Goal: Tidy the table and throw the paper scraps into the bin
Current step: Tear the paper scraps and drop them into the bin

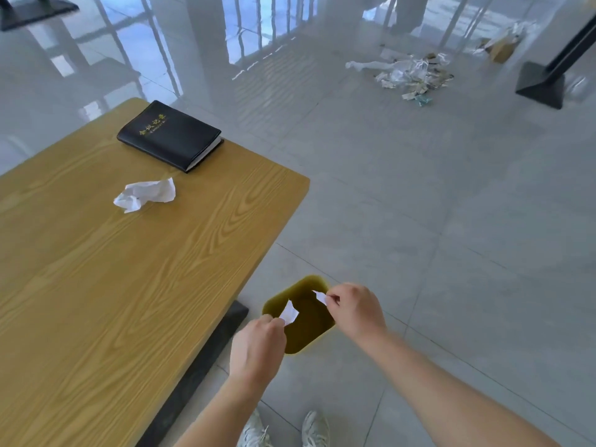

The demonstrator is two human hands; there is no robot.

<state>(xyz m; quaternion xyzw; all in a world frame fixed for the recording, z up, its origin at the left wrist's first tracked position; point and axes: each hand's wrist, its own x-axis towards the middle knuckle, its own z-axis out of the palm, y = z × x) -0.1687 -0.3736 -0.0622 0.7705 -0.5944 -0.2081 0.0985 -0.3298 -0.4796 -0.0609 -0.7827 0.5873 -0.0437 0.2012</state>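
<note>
An olive-green bin (308, 327) stands on the floor just right of the wooden table (129, 269). Both hands hover over its mouth. My left hand (258, 346) pinches a small white paper scrap (289, 312) at the bin's near-left rim. My right hand (356, 308) pinches a smaller white scrap (321, 296) above the far-right rim. A crumpled white paper ball (145, 195) lies on the table's far part, away from both hands.
A black notebook (171, 135) with gold lettering lies at the table's far corner. A heap of plastic and paper litter (409, 74) lies on the tiled floor at the back right, near a black stand base (541, 87). My shoes (283, 430) are below.
</note>
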